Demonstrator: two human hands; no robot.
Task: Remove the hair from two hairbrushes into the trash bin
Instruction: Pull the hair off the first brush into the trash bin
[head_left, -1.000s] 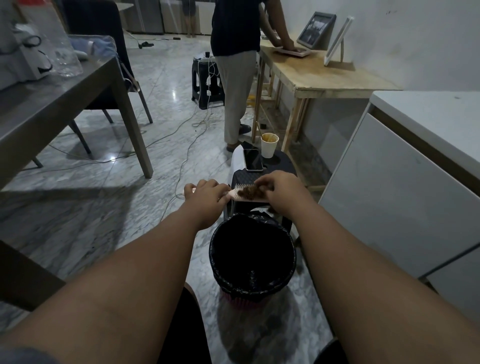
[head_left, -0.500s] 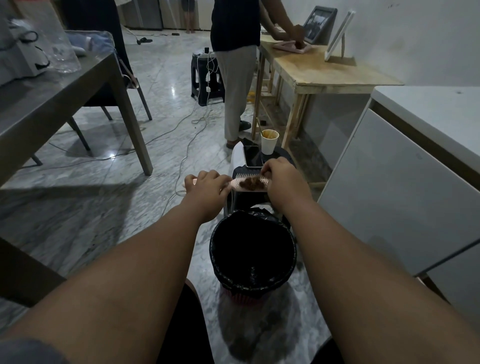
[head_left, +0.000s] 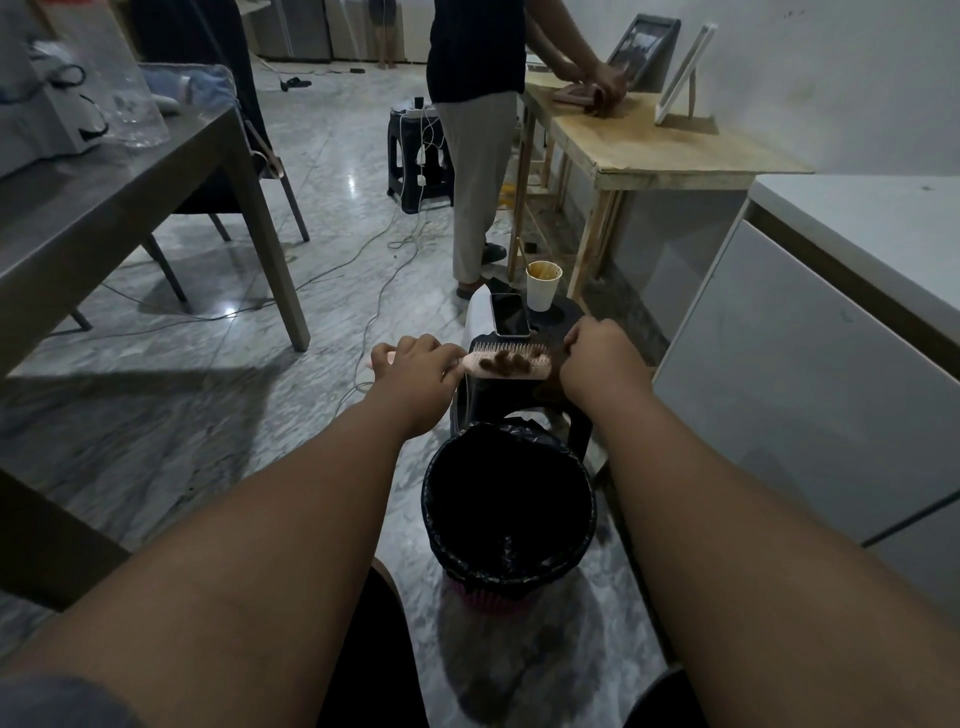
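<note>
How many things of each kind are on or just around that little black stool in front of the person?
Pink plastic hairbrush, matted with brown hair, held over the stool: 1
Dark smartphone on the stool: 1
White paper cup on the stool: 1
Round trash bin with black liner on the floor: 1
Total: 4

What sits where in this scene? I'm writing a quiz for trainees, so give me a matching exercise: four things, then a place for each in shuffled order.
Things:
1. pink plastic hairbrush
2. white paper cup
3. round trash bin with black liner
4. dark smartphone

Places:
A. on the floor, in front of the black plastic stool
B. lying flat just beyond the brush
C. held by its handle in the left hand
D. upright at the stool's far side

Pairs: 1-C, 2-D, 3-A, 4-B
</note>
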